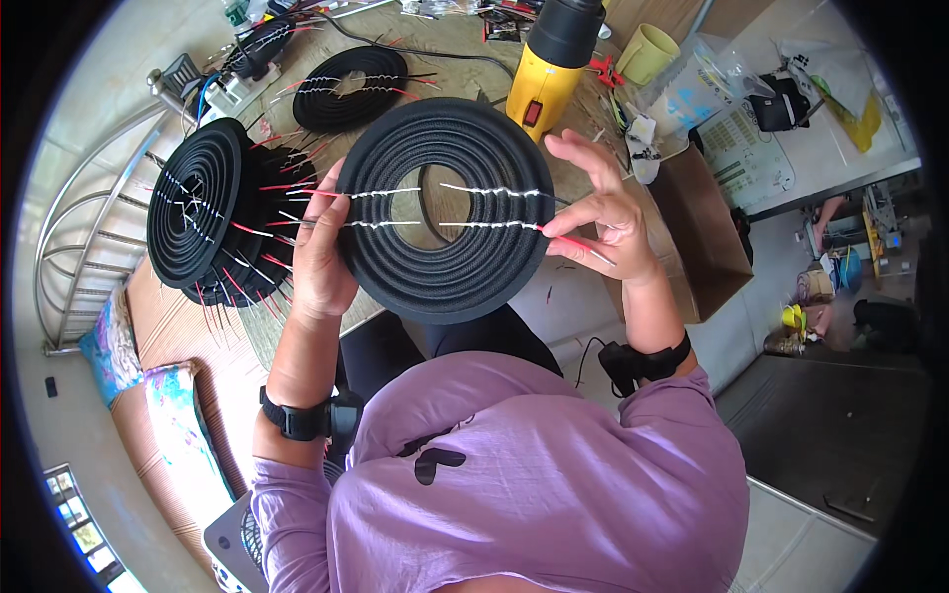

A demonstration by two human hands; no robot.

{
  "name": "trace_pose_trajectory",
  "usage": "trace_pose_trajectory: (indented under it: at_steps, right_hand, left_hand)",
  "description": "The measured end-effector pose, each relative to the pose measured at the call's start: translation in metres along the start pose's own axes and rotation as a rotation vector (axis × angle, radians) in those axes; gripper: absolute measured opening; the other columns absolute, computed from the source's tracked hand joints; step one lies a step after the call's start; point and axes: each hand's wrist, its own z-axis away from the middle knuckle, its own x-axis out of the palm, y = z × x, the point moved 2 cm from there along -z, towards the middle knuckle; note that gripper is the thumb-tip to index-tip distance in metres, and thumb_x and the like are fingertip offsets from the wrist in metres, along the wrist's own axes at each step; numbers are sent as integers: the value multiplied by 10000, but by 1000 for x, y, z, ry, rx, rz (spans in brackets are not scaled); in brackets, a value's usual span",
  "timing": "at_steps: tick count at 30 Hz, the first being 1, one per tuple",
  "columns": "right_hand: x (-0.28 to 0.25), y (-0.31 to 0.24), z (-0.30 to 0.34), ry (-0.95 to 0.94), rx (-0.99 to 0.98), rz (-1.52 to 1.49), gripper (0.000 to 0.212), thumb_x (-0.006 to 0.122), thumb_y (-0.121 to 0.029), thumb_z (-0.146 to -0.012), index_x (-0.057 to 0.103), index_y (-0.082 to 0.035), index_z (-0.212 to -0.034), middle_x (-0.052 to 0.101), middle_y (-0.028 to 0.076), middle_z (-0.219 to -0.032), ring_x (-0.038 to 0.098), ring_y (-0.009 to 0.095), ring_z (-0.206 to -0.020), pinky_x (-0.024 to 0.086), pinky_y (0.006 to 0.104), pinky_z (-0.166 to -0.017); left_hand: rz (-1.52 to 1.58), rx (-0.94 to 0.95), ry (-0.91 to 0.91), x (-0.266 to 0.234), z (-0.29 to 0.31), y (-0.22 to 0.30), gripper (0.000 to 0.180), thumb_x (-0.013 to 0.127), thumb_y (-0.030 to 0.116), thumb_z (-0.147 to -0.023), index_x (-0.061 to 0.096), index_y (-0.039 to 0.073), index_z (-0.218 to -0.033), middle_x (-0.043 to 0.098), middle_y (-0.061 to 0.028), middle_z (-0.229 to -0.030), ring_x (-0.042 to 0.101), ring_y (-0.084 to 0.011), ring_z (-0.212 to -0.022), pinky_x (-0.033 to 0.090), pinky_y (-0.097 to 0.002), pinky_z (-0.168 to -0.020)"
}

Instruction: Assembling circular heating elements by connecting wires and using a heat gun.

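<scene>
A black corrugated speaker spider, a ring with an open middle, is held up over my lap. Twisted white lead wires run across it on both sides of the hole. My left hand grips its left rim, thumb on top, where red-sleeved wires stick out. At the right rim, my right hand pinches a red-sleeved wire between thumb and index finger, its other fingers raised. To the left leans a stack of similar spiders with red and white wire ends poking out. Another spider lies flat farther back.
A yellow heat gun with a black end stands on the table just behind my right hand. Beyond it are a pale yellow cup and red-handled pliers. A cardboard box sits to the right, and a metal bed frame at left.
</scene>
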Motion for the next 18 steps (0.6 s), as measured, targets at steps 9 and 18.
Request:
trace_pose_trajectory:
  at_steps: [9, 18]
  right_hand:
    - [-3, 7, 6, -20, -48, -2, 284, 782, -166, -568, 683, -168, -834, 443, 155, -1285, 311, 309, -1256, 216, 420, -1017]
    - [6, -1, -3, 192, 127, 14, 508, 731, -106, -641, 554, -75, -1116, 486, 107, -1243, 360, 311, -1220, 270, 398, -1008]
  left_hand:
    - [-9, -23, -1, 0, -2, -4, 442, 427, 101, -876, 332, -13, -1293, 459, -128, -1245, 472, -193, -1118, 365, -308, -958]
    - [84, -178, 18, -8, 2, -4, 474, 443, 139, -885, 296, 4, -1315, 486, -115, -1195, 515, -183, -1045, 422, -312, -897]
